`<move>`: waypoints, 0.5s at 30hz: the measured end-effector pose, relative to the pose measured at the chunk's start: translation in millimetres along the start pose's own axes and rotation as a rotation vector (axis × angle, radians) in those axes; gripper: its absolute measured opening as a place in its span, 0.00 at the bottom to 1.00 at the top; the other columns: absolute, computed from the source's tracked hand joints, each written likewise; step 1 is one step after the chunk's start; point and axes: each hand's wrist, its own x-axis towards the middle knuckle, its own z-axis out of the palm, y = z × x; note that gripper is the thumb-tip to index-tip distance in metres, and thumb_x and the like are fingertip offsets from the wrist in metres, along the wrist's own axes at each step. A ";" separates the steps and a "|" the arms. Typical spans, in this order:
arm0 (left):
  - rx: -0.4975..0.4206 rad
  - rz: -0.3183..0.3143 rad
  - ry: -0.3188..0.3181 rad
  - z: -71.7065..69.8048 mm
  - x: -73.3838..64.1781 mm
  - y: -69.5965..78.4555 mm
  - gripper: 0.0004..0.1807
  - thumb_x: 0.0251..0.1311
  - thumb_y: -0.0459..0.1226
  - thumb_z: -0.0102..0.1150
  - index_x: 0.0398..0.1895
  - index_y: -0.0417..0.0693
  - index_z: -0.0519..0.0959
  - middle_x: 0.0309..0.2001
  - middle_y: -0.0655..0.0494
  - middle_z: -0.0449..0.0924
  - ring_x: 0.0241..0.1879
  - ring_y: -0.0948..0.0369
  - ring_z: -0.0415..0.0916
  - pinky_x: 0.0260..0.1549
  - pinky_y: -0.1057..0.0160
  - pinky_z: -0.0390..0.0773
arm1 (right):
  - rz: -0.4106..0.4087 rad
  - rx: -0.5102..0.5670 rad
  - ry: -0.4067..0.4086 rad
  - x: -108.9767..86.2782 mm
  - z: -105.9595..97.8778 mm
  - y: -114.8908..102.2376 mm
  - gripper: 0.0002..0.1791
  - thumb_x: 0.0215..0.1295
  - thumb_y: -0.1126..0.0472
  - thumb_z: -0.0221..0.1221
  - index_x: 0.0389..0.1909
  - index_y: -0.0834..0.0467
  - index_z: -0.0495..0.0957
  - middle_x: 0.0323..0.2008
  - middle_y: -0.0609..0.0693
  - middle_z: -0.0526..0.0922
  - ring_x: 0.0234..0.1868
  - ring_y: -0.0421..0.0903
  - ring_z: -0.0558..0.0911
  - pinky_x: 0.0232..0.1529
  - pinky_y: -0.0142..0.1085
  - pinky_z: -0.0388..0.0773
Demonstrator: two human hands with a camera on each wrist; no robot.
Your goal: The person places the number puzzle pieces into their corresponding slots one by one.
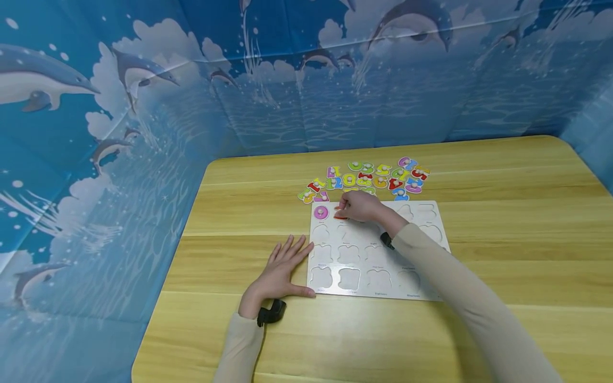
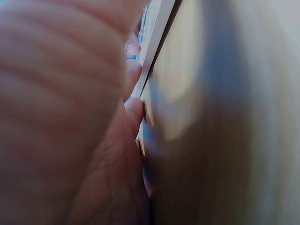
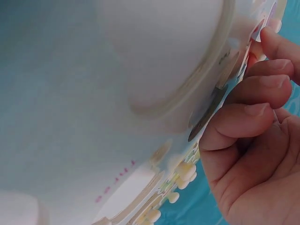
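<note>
A white number puzzle board (image 1: 361,266) with rows of shaped recesses lies on the table. My right hand (image 1: 360,206) reaches over its top row, thumb and finger pinching a red number piece (image 1: 340,213) at the second recess. Whether that piece sits fully inside cannot be told, since the fingers cover part of it. A pink ring-shaped zero piece (image 1: 321,213) sits in the top left recess. Spread flat, my left hand (image 1: 282,274) rests at the board's left edge, fingertips and thumb touching it. The right wrist view shows the curled fingers (image 3: 255,89) close above the board.
Behind the board, several colourful number pieces with knobs (image 1: 365,179) lie in a loose cluster, some right against its far edge. The wooden table (image 1: 230,213) extends around. A blue dolphin-print cloth (image 1: 297,106) hangs behind and at the sides.
</note>
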 end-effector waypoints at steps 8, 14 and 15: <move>-0.001 0.006 0.008 0.0 0.0 -0.2 0.59 0.42 0.62 0.68 0.76 0.56 0.48 0.76 0.55 0.37 0.73 0.52 0.27 0.67 0.50 0.28 | 0.007 -0.009 -0.017 -1.3 -0.8 -0.8 0.14 0.62 0.50 0.63 0.35 0.58 0.75 0.24 0.50 0.73 0.24 0.45 0.69 0.26 0.36 0.63; 0.009 -0.001 0.000 0.1 0.9 -0.1 0.60 0.42 0.62 0.68 0.76 0.57 0.47 0.75 0.55 0.36 0.73 0.52 0.27 0.67 0.50 0.28 | -0.019 0.044 0.001 -5.6 -6.2 8.3 0.15 0.63 0.51 0.62 0.39 0.58 0.72 0.24 0.51 0.73 0.23 0.46 0.68 0.25 0.37 0.64; 0.008 -0.002 0.000 0.0 0.7 0.0 0.60 0.43 0.62 0.68 0.76 0.57 0.47 0.75 0.55 0.36 0.73 0.52 0.27 0.67 0.50 0.28 | -0.017 0.067 0.005 -7.3 -9.3 10.5 0.15 0.63 0.51 0.61 0.40 0.58 0.72 0.24 0.51 0.73 0.23 0.46 0.68 0.25 0.37 0.63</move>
